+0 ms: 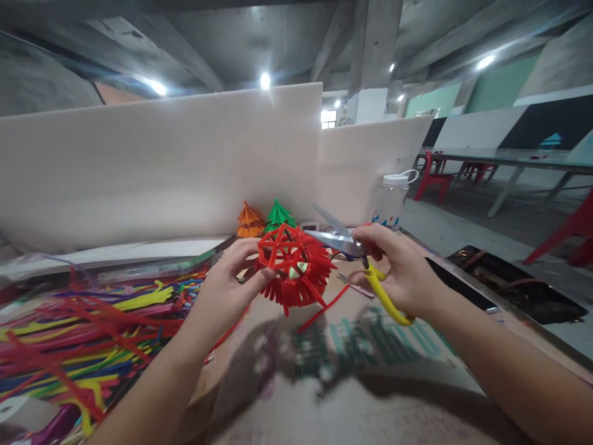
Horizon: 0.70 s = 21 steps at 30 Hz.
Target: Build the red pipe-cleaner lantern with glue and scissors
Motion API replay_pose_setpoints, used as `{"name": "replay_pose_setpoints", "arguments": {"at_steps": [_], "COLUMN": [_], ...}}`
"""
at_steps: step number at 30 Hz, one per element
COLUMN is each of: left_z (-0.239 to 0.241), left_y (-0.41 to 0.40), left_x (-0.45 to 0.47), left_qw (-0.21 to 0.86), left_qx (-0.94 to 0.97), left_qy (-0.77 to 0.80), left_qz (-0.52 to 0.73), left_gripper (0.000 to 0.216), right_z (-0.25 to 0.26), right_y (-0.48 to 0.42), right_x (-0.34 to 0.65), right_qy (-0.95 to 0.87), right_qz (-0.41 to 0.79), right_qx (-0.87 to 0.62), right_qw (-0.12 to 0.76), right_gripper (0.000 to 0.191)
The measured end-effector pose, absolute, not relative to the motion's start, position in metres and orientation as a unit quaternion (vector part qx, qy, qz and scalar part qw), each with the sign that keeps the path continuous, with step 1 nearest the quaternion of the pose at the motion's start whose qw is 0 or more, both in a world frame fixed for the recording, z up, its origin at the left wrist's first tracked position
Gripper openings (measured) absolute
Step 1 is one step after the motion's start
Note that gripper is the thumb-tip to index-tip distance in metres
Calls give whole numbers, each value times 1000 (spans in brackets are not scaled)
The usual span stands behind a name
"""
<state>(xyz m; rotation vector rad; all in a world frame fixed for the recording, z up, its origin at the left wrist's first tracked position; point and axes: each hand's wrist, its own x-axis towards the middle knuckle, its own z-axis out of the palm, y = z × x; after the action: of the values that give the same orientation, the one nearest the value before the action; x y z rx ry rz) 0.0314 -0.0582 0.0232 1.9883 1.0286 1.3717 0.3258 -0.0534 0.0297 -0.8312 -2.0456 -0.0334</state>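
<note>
My left hand (243, 269) grips the left side of a red pipe-cleaner craft piece (310, 269), thumb in front and fingers behind. The piece has an open frame at its upper left and a fringe of short red stems round the rest, with a pale patch inside. In my right hand (386, 262) are scissors (377, 287) with yellow handles. Their blades are spread and point left, close to the fringe's upper right edge; whether they touch it I cannot tell. A loose red pipe cleaner (322, 311) slants below the piece.
Many coloured pipe cleaners (92, 334) lie in a heap at left. Behind the work stand an orange tree (250, 219), a green tree (278, 214) and a clear bottle (389, 201). A white panel (162, 167) closes off the back. Printed cardboard (343, 395) covers the tabletop.
</note>
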Motion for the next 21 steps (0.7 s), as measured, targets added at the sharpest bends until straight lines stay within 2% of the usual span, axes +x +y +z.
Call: {"name": "replay_pose_setpoints", "arguments": {"at_steps": [7, 15, 18, 21], "left_z": [25, 20, 18, 17], "left_y": [-63, -59, -58, -57], "left_x": [36, 39, 37, 36], "left_qw": [183, 174, 152, 161], "left_qx": [755, 766, 774, 785], "left_qy": [394, 400, 403, 402], "left_qz": [491, 472, 464, 443], "left_gripper": [24, 24, 25, 26], "right_z": [20, 14, 17, 20], "right_y": [-61, -59, -61, -62], "right_x": [321, 323, 322, 321], "right_qy": [-844, -851, -852, -835], "right_qz": [-67, -80, -65, 1], "right_qx": [-354, -360, -359, -360], "right_qw": [398, 375, 376, 415], "right_gripper": [40, 42, 43, 34]}}
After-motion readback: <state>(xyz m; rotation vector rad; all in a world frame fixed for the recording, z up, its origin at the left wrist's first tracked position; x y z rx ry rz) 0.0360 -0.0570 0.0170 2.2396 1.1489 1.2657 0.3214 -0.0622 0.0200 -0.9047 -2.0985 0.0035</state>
